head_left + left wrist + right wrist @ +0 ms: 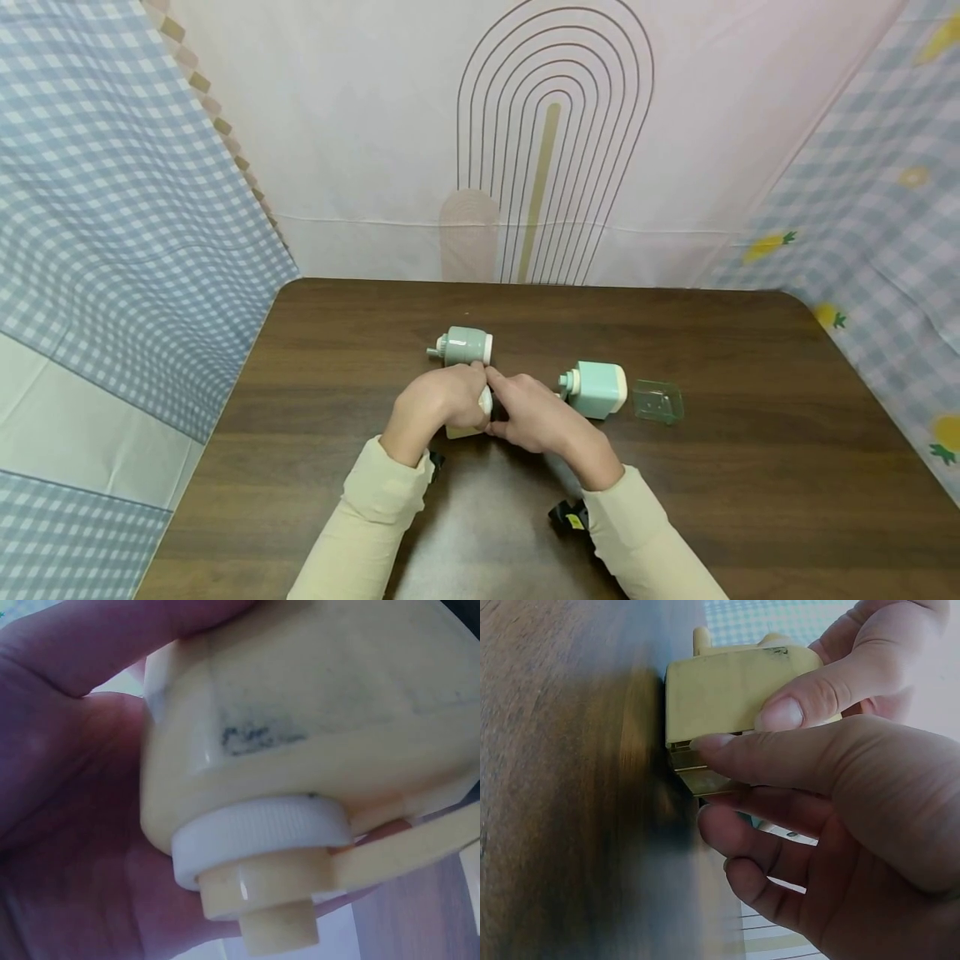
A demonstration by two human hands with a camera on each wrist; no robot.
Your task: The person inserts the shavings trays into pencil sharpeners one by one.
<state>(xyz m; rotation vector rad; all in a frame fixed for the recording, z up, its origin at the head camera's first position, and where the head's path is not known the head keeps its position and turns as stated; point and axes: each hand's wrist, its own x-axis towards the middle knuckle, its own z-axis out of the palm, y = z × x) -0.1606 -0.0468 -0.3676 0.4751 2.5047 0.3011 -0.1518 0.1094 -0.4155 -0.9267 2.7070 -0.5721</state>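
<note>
A pale yellow pump bottle (pixel 315 697) is gripped by my left hand (pixel 442 398) in front of me, lying tilted on its side. Its white ribbed collar (pixel 262 832) and yellow pump spout (pixel 409 851) show in the left wrist view. At the bottle's base end, a see-through yellowish tray (pixel 705 782) sits against the body. My right hand (pixel 536 414) pinches this tray, thumb along the seam and fingers underneath. In the head view both hands meet and hide most of the bottle.
Just beyond the hands, a grey-green round pump bottle (pixel 467 346) lies on its side. To the right lie a mint square pump bottle (pixel 598 389) and a clear green tray (pixel 658 402). The brown wooden table (pixel 750 500) ends at a hanging cloth (pixel 360 167).
</note>
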